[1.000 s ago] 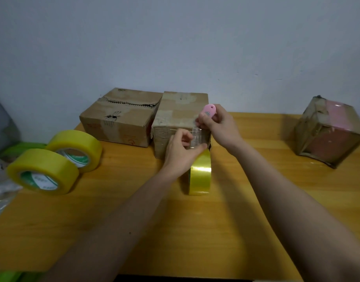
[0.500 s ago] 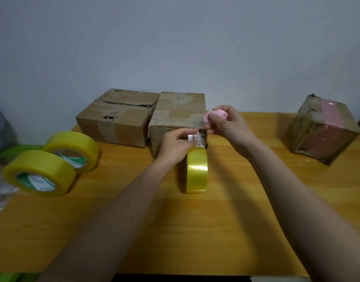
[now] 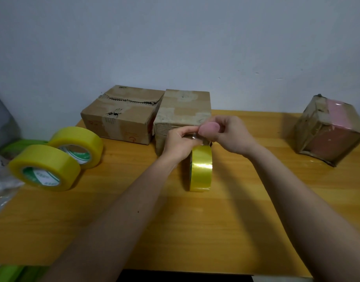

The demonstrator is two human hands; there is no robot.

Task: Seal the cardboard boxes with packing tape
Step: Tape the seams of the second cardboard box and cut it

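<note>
A small cardboard box stands at the back middle of the wooden table. A yellow tape roll stands on edge just in front of it. A clear strip of tape runs from the roll up to the box's front. My left hand pinches that strip against the box's front edge. Right beside it, my right hand grips a small pink cutter at the strip. A larger cardboard box with a torn top seam sits left of the small one.
Two wide yellow tape rolls lie at the left. A taped box with a pink side is at the back right. Crumpled plastic lies at the left edge. The wall rises right behind the boxes.
My right hand has come down from the box's top edge with the pink cutter, close to my left hand. My left hand now pinches the strip higher up.
</note>
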